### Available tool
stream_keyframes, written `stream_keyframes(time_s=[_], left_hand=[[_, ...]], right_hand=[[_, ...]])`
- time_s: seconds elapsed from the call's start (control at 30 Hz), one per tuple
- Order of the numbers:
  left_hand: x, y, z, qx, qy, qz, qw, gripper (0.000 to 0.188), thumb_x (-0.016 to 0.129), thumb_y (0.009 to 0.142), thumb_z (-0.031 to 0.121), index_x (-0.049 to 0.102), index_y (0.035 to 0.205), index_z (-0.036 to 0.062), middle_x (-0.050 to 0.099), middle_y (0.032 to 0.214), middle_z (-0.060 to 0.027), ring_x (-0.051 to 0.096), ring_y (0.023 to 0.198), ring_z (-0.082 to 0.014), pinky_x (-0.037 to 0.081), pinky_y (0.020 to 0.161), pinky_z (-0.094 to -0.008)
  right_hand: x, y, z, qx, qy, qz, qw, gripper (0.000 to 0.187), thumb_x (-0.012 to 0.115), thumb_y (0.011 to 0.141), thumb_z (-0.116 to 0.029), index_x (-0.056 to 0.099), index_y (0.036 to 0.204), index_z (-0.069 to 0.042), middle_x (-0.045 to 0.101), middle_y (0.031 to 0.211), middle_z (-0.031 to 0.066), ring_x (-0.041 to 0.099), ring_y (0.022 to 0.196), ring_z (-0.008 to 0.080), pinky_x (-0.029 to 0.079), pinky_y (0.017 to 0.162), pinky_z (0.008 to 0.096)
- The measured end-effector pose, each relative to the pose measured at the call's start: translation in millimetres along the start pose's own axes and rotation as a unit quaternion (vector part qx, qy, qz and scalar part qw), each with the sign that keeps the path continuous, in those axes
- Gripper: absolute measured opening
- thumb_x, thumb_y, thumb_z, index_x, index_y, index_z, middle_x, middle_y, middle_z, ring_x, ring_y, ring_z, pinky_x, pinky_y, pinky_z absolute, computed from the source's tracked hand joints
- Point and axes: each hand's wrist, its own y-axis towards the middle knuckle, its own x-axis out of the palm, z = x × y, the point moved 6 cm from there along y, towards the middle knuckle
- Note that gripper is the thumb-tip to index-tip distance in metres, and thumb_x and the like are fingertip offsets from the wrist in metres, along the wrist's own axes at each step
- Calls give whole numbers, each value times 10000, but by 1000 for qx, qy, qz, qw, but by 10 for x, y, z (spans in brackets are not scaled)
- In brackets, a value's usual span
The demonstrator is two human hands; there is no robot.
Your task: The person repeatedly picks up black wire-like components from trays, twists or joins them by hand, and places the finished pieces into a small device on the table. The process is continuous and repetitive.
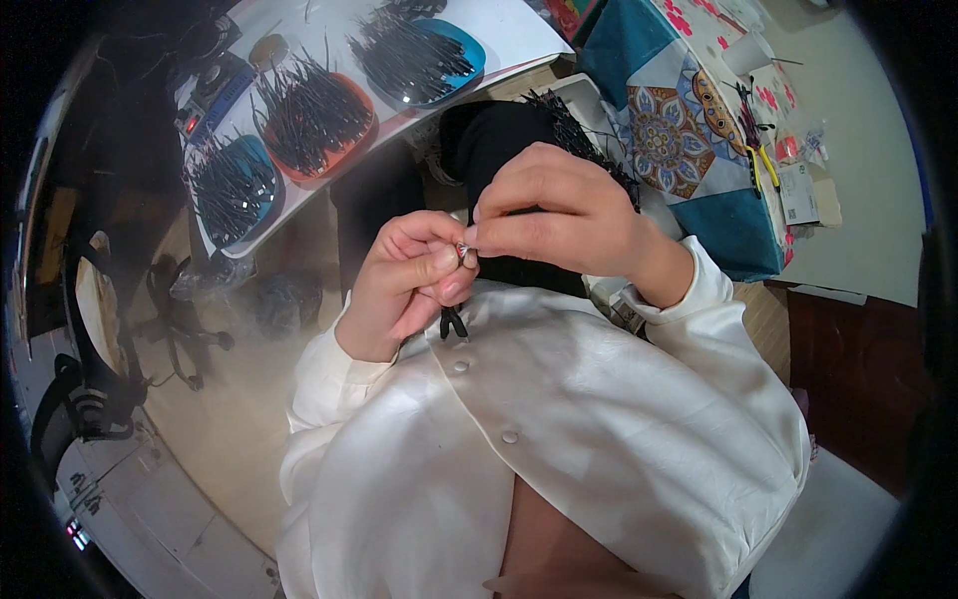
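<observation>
Shirt [629, 399]: plain white, with pale buttons [510, 437] to match. Wire piece [452, 321] in the fingers [427, 268]: black at its lower ends, silver with a trace of red near its top. Surface [524, 30]: white. Trays: blue at either end [465, 45], orange-red between [363, 97]. Wires [309, 115] in them: black. Cloth [723, 220]: teal and pale grey blocks, with a round brown-and-blue petalled medallion [671, 142]. Hand tool [767, 168]: yellow grips. Side panel [858, 369]: dark reddish brown.
</observation>
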Motion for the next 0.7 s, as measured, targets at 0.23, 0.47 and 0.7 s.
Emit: stream_keyframes(time_s=[0.23, 0.47, 0.7], left_hand=[[0, -28, -61, -66, -17, -3, 998, 144, 649, 852, 22, 645, 984, -37, 646, 821, -120, 531, 599, -133, 379, 530, -235], [242, -124, 360, 116, 532, 25, 838, 64, 648, 841, -5, 688, 882, -33, 660, 782, -108, 624, 650, -146, 481, 577, -258], [400, -206, 578, 196, 609, 45, 767, 80, 682, 808, 8, 679, 850, -60, 656, 739, -124, 623, 614, -162, 476, 563, -244]], right_hand=[[44, -12, -95, -48, -28, -3, 998, 208, 720, 690, -50, 638, 881, -59, 615, 895, 51, 589, 766, 203, 438, 642, 322], [161, -131, -44, 129, 105, 31, 985, 222, 755, 670, 14, 645, 858, -31, 610, 878, 79, 570, 729, 231, 461, 653, 337], [41, 0, -15, 99, 9, 11, 995, 301, 779, 702, -184, 683, 971, -87, 613, 1039, 51, 536, 962, 250, 458, 799, 349]])
